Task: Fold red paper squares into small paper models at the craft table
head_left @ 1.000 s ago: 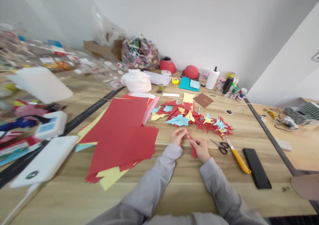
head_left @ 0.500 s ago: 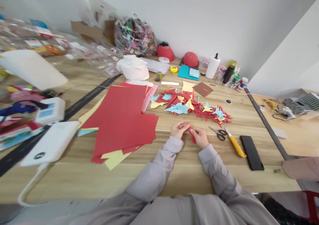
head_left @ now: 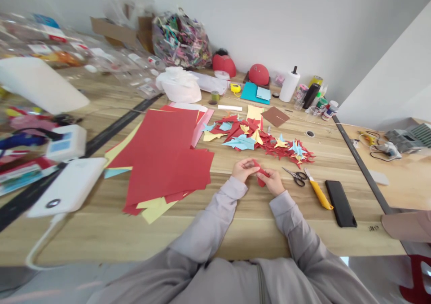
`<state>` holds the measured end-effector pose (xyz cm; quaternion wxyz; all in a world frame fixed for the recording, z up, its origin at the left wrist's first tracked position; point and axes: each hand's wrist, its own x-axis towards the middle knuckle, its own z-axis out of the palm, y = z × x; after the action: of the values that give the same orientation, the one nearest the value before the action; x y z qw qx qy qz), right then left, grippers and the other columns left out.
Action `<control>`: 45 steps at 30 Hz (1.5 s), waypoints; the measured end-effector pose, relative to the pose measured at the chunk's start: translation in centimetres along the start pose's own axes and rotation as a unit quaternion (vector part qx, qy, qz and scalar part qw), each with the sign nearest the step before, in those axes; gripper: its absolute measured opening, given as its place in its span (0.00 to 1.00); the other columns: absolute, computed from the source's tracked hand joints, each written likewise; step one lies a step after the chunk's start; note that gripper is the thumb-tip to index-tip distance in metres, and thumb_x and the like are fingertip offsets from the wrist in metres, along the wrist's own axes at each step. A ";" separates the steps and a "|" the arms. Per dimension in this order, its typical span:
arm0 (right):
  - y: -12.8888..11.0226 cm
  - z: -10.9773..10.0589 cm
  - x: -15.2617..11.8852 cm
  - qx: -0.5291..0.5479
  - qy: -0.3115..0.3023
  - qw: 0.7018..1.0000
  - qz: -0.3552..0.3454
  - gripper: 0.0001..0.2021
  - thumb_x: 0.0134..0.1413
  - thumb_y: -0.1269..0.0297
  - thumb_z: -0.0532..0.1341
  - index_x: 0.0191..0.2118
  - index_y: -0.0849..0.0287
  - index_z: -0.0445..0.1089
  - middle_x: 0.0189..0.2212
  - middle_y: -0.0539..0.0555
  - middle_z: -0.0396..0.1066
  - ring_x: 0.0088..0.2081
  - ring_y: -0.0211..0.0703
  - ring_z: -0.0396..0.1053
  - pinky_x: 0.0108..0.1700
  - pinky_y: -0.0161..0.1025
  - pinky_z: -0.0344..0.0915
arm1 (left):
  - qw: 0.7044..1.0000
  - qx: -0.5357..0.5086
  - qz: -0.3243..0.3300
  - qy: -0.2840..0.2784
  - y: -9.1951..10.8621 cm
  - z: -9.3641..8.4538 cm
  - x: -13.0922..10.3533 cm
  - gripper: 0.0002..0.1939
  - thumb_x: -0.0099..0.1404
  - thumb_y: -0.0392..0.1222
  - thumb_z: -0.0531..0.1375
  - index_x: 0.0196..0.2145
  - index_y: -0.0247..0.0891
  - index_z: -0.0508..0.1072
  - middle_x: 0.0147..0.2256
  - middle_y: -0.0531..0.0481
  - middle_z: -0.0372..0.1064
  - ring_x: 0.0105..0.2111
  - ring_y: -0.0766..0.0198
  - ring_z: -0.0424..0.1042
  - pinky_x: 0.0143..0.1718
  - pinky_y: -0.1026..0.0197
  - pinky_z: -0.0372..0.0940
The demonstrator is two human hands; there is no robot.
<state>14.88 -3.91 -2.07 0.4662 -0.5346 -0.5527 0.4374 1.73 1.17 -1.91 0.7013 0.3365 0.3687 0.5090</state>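
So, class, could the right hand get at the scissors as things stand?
Probably yes: the scissors lie just beside the right hand, with nothing visible between, though it may need to release the red paper first.

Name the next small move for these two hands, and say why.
Probably press the bend in the red paper flatter: the left hand and right hand both pinch it, and it looks bent, with one part angled across and another hanging below. Finer creases are too small to make out, so this is only a judgement.
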 end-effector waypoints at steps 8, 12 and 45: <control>-0.4 -0.1 0.3 -0.004 0.068 0.998 -0.003 0.22 0.49 0.45 0.59 0.20 0.59 0.68 0.16 0.48 0.63 0.21 0.35 0.57 0.25 0.34 0.55 | 0.998 0.041 0.034 0.013 0.3 -0.1 0.3 0.21 0.33 0.41 0.73 0.27 0.34 0.74 0.22 0.52 0.73 0.22 0.67 0.69 0.25 0.64 0.65; -0.3 0.0 0.5 0.009 0.089 0.996 0.001 0.23 0.49 0.43 0.59 0.18 0.59 0.66 0.14 0.47 0.60 0.20 0.34 0.54 0.24 0.34 0.53 | 0.999 0.030 0.028 0.032 0.3 0.0 0.5 0.23 0.32 0.42 0.73 0.28 0.34 0.74 0.22 0.51 0.73 0.21 0.67 0.69 0.23 0.64 0.64; 0.4 -1.1 0.6 0.095 0.126 0.987 -0.013 0.14 0.45 0.51 0.65 0.26 0.59 0.71 0.20 0.49 0.69 0.24 0.37 0.64 0.30 0.36 0.64 | 0.953 0.229 0.192 -0.045 1.1 -0.5 -0.6 0.18 0.43 0.43 0.71 0.34 0.38 0.79 0.40 0.43 0.73 0.43 0.56 0.70 0.44 0.59 0.66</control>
<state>16.06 -3.28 -2.20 0.5864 -0.5315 -0.4528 0.4107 0.68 0.92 -1.07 0.5107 0.5748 0.3718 0.5202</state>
